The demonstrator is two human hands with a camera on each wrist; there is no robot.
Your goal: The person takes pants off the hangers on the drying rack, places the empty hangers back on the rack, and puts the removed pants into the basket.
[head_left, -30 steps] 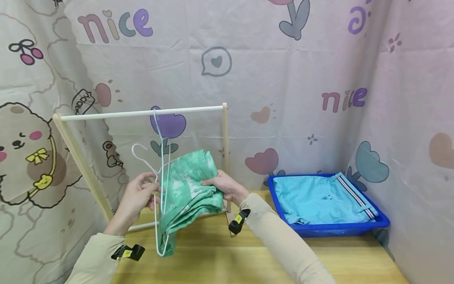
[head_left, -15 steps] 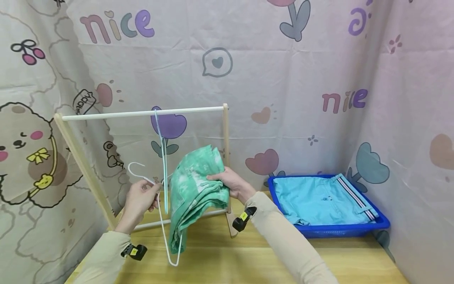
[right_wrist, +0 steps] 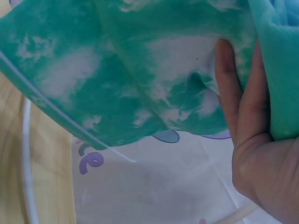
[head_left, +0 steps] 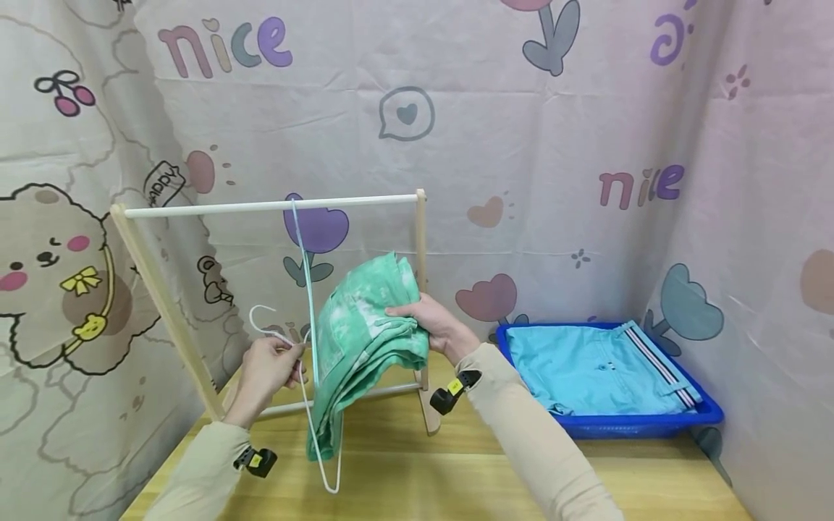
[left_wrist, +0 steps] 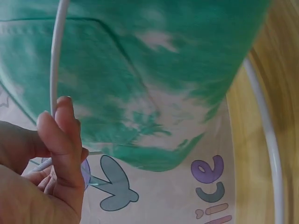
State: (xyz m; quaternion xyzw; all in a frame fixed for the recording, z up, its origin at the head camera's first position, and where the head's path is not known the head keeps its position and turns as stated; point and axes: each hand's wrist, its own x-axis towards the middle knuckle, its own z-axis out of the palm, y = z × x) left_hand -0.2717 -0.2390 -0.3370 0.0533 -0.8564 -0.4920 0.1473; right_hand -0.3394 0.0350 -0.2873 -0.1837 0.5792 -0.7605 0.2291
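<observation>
My left hand (head_left: 270,373) pinches a white wire hanger (head_left: 331,490) just below its hook, and the hanger tilts to one side. Folded green-and-white tie-dye pants (head_left: 368,311) hang through it, a stitched pocket outline showing on the pants (left_wrist: 107,70) in the left wrist view. On the other side, my right hand (head_left: 443,329) grips the folded bundle, thumb on top; in the right wrist view the fingers of that hand (right_wrist: 252,112) lie against the cloth. A pale blue hanger (head_left: 309,289) hangs from the rack, overlapping the space between my left hand and the pants.
Behind my hands stands a wooden rack with a white rail (head_left: 215,210). To the right, a blue basket (head_left: 625,427) holds folded light blue pants (head_left: 573,362) with a striped waistband. The wooden table (head_left: 404,485) lies below, and printed curtains enclose the back and sides.
Both hands have shifted right, carrying the hanger and pants with them. The folded bundle has risen slightly, and the white hanger has tilted and lies lower at its bottom corner.
</observation>
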